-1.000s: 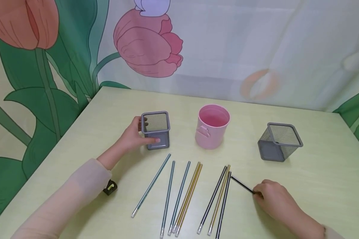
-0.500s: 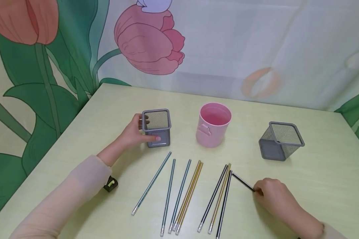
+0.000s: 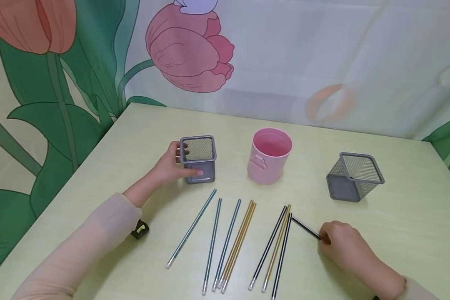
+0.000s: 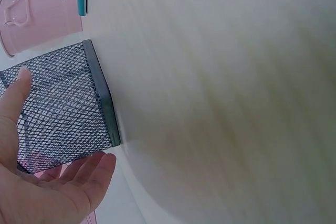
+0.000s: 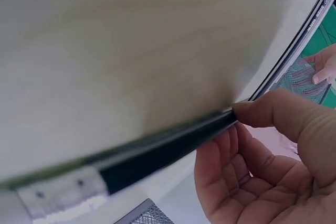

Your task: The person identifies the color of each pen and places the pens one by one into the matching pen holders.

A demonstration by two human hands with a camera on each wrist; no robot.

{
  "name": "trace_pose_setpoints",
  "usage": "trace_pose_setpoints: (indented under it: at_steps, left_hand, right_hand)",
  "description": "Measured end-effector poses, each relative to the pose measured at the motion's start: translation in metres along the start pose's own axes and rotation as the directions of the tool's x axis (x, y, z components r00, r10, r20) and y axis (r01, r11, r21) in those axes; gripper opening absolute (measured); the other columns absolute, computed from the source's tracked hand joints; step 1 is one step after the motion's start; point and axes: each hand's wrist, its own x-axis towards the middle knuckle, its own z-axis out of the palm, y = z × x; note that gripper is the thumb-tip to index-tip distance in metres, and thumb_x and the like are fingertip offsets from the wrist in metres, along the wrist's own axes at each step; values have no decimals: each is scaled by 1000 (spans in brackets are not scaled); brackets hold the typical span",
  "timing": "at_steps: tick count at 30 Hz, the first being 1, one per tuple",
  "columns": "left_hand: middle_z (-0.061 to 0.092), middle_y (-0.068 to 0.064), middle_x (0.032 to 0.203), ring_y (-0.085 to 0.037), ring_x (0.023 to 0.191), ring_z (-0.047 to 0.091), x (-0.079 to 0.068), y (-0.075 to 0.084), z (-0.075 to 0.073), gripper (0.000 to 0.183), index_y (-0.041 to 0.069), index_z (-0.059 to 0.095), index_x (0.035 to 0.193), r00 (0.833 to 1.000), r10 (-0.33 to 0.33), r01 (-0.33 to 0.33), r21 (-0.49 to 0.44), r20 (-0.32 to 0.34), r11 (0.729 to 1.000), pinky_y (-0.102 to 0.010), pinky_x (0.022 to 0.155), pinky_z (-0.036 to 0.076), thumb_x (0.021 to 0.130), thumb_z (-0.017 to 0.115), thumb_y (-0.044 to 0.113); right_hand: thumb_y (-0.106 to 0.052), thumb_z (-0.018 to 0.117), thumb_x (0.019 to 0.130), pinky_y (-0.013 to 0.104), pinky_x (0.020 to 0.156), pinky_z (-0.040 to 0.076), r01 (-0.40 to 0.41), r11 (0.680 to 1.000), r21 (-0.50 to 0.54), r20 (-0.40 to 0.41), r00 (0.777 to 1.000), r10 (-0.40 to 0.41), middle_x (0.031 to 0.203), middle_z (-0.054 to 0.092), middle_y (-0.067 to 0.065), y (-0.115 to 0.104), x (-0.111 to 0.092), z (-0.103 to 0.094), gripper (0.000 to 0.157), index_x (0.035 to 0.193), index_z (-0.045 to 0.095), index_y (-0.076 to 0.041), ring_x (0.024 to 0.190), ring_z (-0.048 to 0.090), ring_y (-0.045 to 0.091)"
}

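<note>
My left hand (image 3: 166,167) grips a grey mesh pen holder (image 3: 207,168) at the table's left, thumb on its near side and fingers at its left side. In the left wrist view, the thumb lies on the mesh and the other fingers reach along another side. A black pencil (image 3: 305,228) slants between the pencil group and my right hand (image 3: 346,242), which pinches it between thumb and fingers. In the right wrist view, this pencil (image 5: 168,148) shows its metal ferrule in front. Several pencils lie nearby: teal (image 3: 192,229), gold (image 3: 241,241) and black (image 3: 282,254).
A pink bucket (image 3: 266,173) stands upright at the middle back. To its right is a second grey mesh holder (image 3: 343,188). A small black object (image 3: 140,230) with a yellow-green part lies beside my left sleeve. Behind the table hangs a flower-printed cloth (image 3: 270,62).
The head view has shifted slightly. Both hands keep their places, the left on the mesh pen holder and the right on the black pencil.
</note>
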Motion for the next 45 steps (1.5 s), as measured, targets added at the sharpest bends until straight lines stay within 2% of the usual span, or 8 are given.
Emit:
trace_pose_setpoints:
  at_steps: [4, 11, 17, 23, 32, 38, 45]
  left_hand:
    - [35, -18, 145, -36, 130, 37, 0, -1, 0, 92, 5, 20, 142, 1000, 2, -2, -7, 5, 1000, -51, 108, 35, 75, 81, 22]
    - [34, -17, 146, -36, 131, 37, -1, 0, -1, 91, 5, 19, 142, 1000, 0, 1, -15, 12, 1000, -51, 108, 34, 76, 80, 21]
    - [34, -17, 146, -36, 131, 36, -1, 1, -1, 90, 6, 19, 142, 1000, -9, 10, -17, 13, 1000, -52, 108, 35, 77, 80, 21]
    - [33, -17, 147, -36, 132, 36, -1, 0, -1, 90, 6, 18, 142, 1000, -5, 5, -21, 18, 1000, -52, 108, 34, 77, 79, 22]
    - [31, -18, 148, -36, 131, 36, -2, 1, 0, 91, 7, 17, 143, 1000, -5, 6, -17, 24, 1000, -53, 108, 34, 78, 78, 23]
    - [32, -19, 147, -37, 131, 36, -3, 2, -1, 91, 7, 17, 143, 1000, 1, 0, -29, 28, 1000, -53, 108, 34, 78, 78, 22]
    - [32, -19, 147, -37, 131, 36, -3, 1, 0, 90, 7, 16, 143, 1000, -8, 9, -27, 29, 1000, -52, 108, 33, 79, 77, 22]
  right_hand:
    - [1, 70, 70, 28, 55, 39, 4, 1000, -3, 2, 1000, -4, 66, 50, -2, -1, 1, 0, 11, 72, 63, -7, 62, 43, 12]
    - [3, 71, 68, 27, 54, 40, 38, 999, -8, -80, 996, -39, 65, 51, -2, -5, 0, -6, 13, 73, 64, -7, 60, 44, 10]
    - [2, 69, 69, 29, 55, 42, 32, 999, 6, -85, 996, -31, 68, 53, -1, -6, 1, -13, 11, 76, 65, -5, 62, 46, 11]
    - [2, 68, 67, 26, 52, 38, 51, 999, 1, -114, 992, -51, 66, 50, -2, -8, 0, -18, 12, 73, 63, -6, 60, 42, 10]
    - [2, 69, 69, 23, 52, 41, 66, 997, 31, -175, 983, -60, 67, 52, -3, -12, -2, -23, 13, 72, 61, -8, 60, 46, 8]
    - [3, 69, 68, 22, 52, 44, 98, 994, 56, -239, 968, -82, 67, 55, -3, -14, -2, -26, 14, 72, 61, -9, 61, 50, 6]
    - [1, 67, 70, 22, 53, 45, 68, 992, 108, -202, 978, -45, 70, 59, -3, -17, 0, -31, 13, 76, 61, -9, 63, 55, 8]
